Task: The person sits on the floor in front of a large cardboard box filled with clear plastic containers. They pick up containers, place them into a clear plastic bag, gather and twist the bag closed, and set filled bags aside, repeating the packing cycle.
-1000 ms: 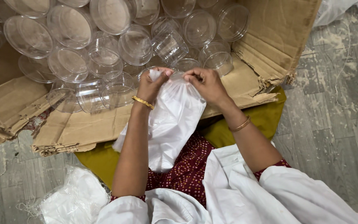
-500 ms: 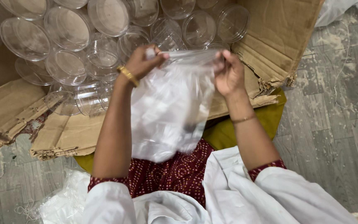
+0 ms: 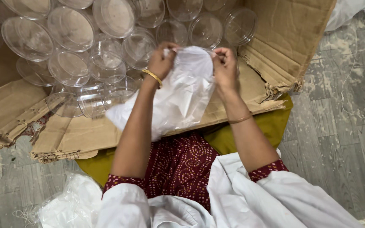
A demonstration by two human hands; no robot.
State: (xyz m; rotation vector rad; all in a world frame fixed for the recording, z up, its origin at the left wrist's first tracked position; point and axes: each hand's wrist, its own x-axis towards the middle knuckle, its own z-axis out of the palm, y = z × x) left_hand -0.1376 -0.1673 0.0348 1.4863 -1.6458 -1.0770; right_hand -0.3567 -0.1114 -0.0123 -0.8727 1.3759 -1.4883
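The thin white plastic bag (image 3: 178, 99) hangs between the two hands, above the edge of a flattened cardboard box (image 3: 271, 46) on the floor. The left hand (image 3: 162, 61) pinches one side of the bag's top edge and the right hand (image 3: 224, 67) pinches the other side; both have a closed grip on the film, with the fingers curled tight. The mouth of the bag looks only a little parted, and the bag appears empty and limp, so the work seems at an early stage. Many clear round plastic containers (image 3: 70, 29) lie loose on the cardboard beyond the hands, none of them inside the bag. Another crumpled clear bag (image 3: 70, 207) lies on the grey floor (image 3: 343, 126) near the person's left side. No label is readable on the box.
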